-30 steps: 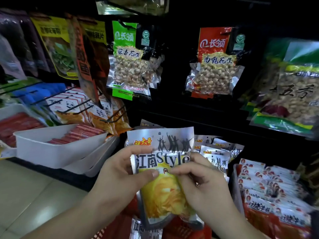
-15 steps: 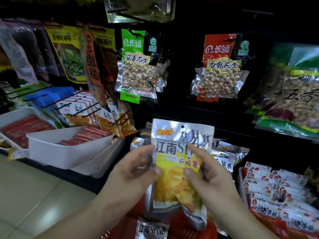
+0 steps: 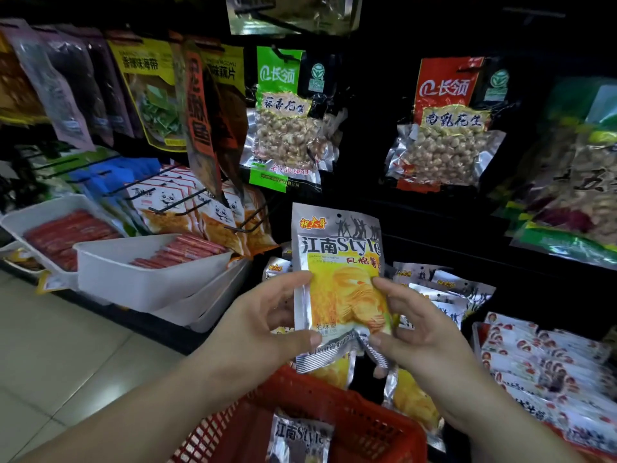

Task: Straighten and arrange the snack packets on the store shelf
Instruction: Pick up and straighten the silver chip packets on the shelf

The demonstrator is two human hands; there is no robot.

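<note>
A silver and yellow chip packet (image 3: pixel 340 272) stands upright in front of the shelf, printed "Style". My left hand (image 3: pixel 263 325) pinches its lower left edge between thumb and fingers. My right hand (image 3: pixel 420 335) pinches its lower right edge and also holds further packets of the same kind that hang below it (image 3: pixel 410 399). Behind the packet, a row of matching silver packets (image 3: pixel 447 292) lies on the shelf. One more matching packet (image 3: pixel 300 439) lies in the red basket (image 3: pixel 367 429) below my hands.
White trays (image 3: pixel 140 279) of red sausages stick out at the left. Peanut bags (image 3: pixel 287 128) (image 3: pixel 444 135) hang on hooks above. Red and white packets (image 3: pixel 547 365) fill the shelf at the right. Wire hooks (image 3: pixel 247 225) with panda packets jut out at the left.
The packet has risen and straightened to upright. Both hands have slid down from its middle to its lower edges. The view has shifted so the red basket shows below.
</note>
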